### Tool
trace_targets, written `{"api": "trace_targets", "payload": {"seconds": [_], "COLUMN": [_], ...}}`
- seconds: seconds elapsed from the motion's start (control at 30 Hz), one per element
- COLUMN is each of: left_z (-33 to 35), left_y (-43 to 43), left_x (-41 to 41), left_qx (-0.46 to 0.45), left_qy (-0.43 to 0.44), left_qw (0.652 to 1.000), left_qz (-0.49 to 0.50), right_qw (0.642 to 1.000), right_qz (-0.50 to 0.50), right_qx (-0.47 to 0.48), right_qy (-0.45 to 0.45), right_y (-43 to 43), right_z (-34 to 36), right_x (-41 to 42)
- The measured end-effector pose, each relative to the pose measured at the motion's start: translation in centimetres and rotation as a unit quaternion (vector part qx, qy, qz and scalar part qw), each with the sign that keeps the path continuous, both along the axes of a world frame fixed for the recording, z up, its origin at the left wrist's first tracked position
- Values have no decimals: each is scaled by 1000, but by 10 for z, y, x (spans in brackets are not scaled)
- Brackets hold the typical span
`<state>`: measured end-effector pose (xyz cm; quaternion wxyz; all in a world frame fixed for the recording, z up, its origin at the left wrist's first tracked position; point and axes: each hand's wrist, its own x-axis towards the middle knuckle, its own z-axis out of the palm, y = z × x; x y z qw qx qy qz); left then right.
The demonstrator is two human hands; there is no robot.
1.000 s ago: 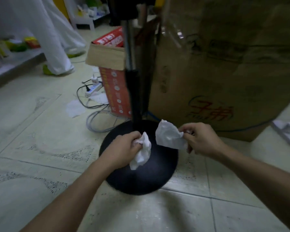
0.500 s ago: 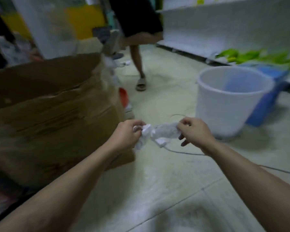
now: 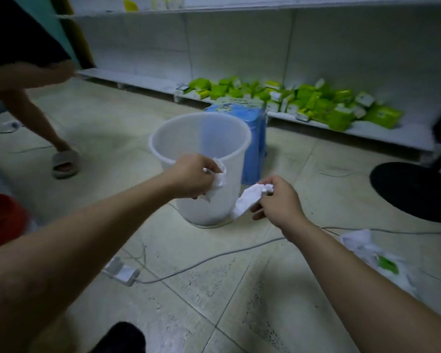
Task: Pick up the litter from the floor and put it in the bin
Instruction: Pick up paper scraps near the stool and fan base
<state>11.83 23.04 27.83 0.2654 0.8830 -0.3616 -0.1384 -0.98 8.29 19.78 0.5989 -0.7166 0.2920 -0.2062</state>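
Left tissue [image 3: 218, 183]: white, crumpled, bunched in the curled fingers of the left hand [image 3: 192, 175], against the white plastic bin [image 3: 201, 207] wall, below the rim. Right tissue [image 3: 247, 203]: dangling from the right hand [image 3: 278, 197] thumb-and-finger pinch, beside the bin. Judged featherlight, soft, tearable; any fold serves as a hold.

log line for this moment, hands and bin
left hand: grips crumpled tissue | right hand: pinches long tissue | bin: upright, just beyond hands | drop: not yet done
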Motion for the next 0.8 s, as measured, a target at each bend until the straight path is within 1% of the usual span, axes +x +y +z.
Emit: {"api": "trace_targets", "payload": {"seconds": [0.1, 0.23, 0.3, 0.37, 0.43, 0.57, 0.63, 0.73, 0.8], "left_z": [-46, -100, -111, -108, -94, -50, -33, -21, -23], "left_y": [-60, -125, -148, -168, -181, -183, -172, -146, -126], "left_x": [20, 33, 39, 45, 52, 93, 126, 181, 213], "left_qx": [8, -14, -36, -60, -92, -155, -177, -196, -175], "left_qy": [45, 89, 115, 129, 108, 20, -4, -18, -36], "left_qw": [995, 982, 976, 971, 970, 971, 974, 979, 984], "left_qz": [-93, -164, -180, -192, -196, -183, -143, -51, -15], "right_qw": [997, 980, 971, 970, 973, 978, 980, 987, 991], "right_qz": [-78, -179, -217, -229, -222, -201, -192, -152, -118], "right_qx": [12, -53, -57, -39, -31, -50, -51, -41, -42], "right_qy": [16, 63, 79, 76, 62, 31, 1, -39, -40], "right_y": [-32, -83, -103, -114, -120, -122, -117, -105, -96], "right_z": [-35, -54, -51, -41, -24, 23, 43, 60, 63], "right_x": [3, -10, -14, -10, 5, 65, 106, 171, 213]}}
